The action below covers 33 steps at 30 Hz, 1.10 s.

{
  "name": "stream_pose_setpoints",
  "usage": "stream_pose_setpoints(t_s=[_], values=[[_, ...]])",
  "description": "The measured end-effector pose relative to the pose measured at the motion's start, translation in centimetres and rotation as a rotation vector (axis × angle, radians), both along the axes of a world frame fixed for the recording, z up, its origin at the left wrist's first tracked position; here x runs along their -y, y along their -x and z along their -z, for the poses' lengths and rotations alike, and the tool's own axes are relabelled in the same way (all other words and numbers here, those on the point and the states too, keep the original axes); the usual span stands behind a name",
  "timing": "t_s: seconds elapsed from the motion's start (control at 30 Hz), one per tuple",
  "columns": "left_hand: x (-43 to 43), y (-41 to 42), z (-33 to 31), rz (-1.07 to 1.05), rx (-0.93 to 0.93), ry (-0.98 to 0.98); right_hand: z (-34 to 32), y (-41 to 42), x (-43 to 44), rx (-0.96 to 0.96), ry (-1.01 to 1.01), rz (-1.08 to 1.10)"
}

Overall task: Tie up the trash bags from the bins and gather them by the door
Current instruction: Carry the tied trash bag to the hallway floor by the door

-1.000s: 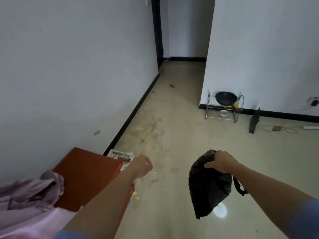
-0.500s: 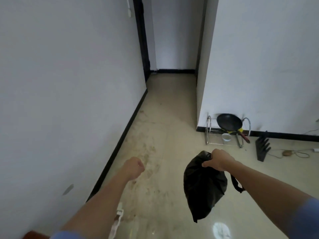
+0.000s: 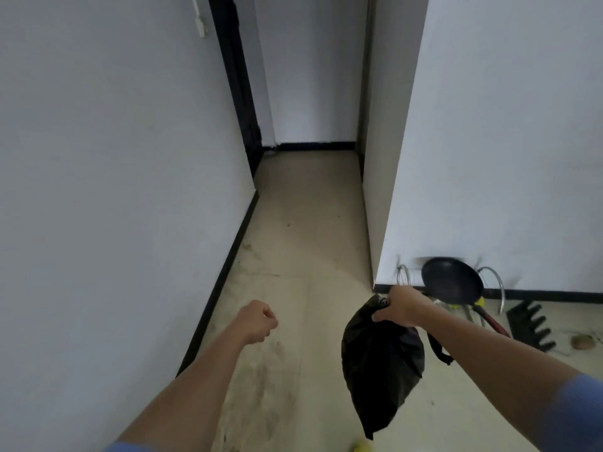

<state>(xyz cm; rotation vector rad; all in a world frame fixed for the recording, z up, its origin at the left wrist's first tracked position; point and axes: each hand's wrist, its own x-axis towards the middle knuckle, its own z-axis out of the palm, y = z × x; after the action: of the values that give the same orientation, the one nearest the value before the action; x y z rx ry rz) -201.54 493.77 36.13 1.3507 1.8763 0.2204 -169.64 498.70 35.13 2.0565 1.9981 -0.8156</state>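
A black trash bag (image 3: pixel 381 363) hangs in the air above the floor, gathered at its top. My right hand (image 3: pixel 403 306) is shut on that gathered top and carries the bag at the lower right. A loose black strap or tail of the bag (image 3: pixel 439 350) dangles under my right forearm. My left hand (image 3: pixel 257 322) is a closed fist with nothing in it, held out to the left of the bag. A dark door frame (image 3: pixel 238 86) stands on the left side at the far end of the corridor.
A narrow corridor with a beige, stained floor (image 3: pixel 303 223) runs ahead between white walls. Against the right wall's base stand a wire rack (image 3: pixel 492 285) with a black frying pan (image 3: pixel 452 282) and a black knife block (image 3: pixel 530 324). A small yellow object (image 3: pixel 362 446) lies at the bottom edge.
The view has advanced toward the corridor; the orange furniture and pink cloth at the lower left have dropped out of sight. The rack and pan are now closer. Both hands keep their grip and pose.
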Motion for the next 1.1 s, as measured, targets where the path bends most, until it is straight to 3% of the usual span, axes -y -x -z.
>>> stream_pose_setpoints(t_s=[0.37, 0.9, 1.1], values=[[-27.3, 4.3, -0.3, -0.151, 0.126, -0.007, -1.2, 4.4, -30.4, 0.034, -0.017, -0.079], [-70.6, 13.4, -0.2, -0.089, 0.157, 0.034, -1.5, 12.6, -70.7, 0.076, 0.009, -0.077], [-83.8, 15.2, 3.1, -0.250, 0.250, 0.143, 1.5, 14.3, -86.0, 0.020, 0.072, -0.121]])
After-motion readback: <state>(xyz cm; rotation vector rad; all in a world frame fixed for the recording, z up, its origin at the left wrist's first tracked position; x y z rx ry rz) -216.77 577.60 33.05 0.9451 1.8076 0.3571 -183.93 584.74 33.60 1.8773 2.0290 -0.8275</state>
